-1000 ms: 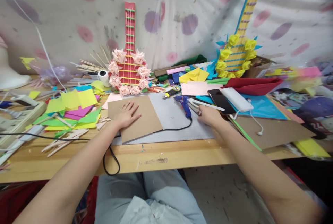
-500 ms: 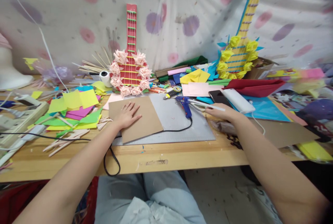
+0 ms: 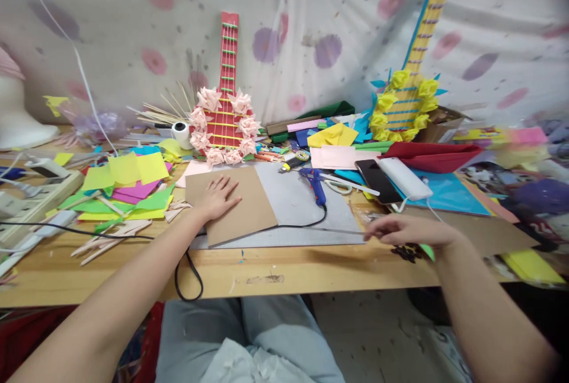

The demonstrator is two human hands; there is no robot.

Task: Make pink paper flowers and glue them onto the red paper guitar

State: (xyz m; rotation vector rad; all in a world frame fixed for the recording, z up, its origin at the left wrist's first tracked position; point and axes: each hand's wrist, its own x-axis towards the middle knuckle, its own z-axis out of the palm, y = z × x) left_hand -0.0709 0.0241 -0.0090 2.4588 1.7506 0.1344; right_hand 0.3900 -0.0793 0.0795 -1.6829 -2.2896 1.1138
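Observation:
My left hand (image 3: 217, 196) lies flat with fingers spread on a brown cardboard sheet (image 3: 251, 214), which rests on a grey cutting mat (image 3: 296, 199). My right hand (image 3: 411, 230) hovers at the mat's front right corner, fingers pinched on a thin grey strip (image 3: 342, 230) that points left over the mat's front edge; I cannot make out what the strip is. A blue glue gun (image 3: 315, 184) lies on the mat between my hands, its black cord (image 3: 186, 276) looping over the table edge.
A black phone (image 3: 377, 180) and white power bank (image 3: 404, 177) lie right of the glue gun. Coloured paper sheets (image 3: 128, 181) pile at the left beside a power strip (image 3: 31, 199). Two paper guitars (image 3: 226, 110) (image 3: 409, 92) lean at the back. The wooden table edge (image 3: 288, 270) runs in front.
My right hand pulled back from beside the glue gun and phone toward the table's front edge, now pinching a thin strip. My left hand stayed flat on the cardboard.

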